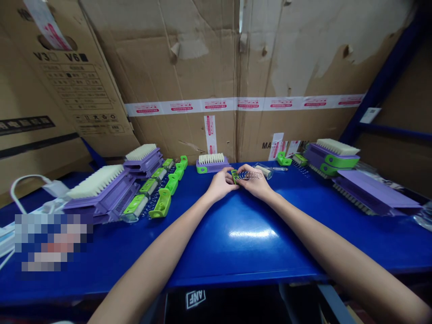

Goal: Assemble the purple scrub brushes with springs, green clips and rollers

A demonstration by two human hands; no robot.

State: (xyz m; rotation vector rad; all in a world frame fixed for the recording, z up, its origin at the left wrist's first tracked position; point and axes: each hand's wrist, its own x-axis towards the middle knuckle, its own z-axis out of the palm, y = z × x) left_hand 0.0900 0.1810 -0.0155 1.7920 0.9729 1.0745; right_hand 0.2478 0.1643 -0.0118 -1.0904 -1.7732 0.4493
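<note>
Both of my hands meet above the middle of the blue table. My left hand (220, 185) is closed on a small green plastic piece (234, 176), pinched at the fingertips. My right hand (258, 186) is closed around a metal coil spring (250, 175), which lies along its fingers with one end at the green piece. Whether the spring is fixed to that piece, I cannot tell. Just behind my hands stands a purple and green brush head (212, 164) with cream bristles pointing up. A clear plastic part (263, 171) lies beyond my right hand.
On the left of the blue table (246, 252) are purple brush parts (101, 186), green-topped clear pieces (147, 185), springs and green brackets (161, 203). More purple brush parts (374, 191) are stacked at right. Cardboard (182, 58) walls the back; a white cable (20, 180) lies far left.
</note>
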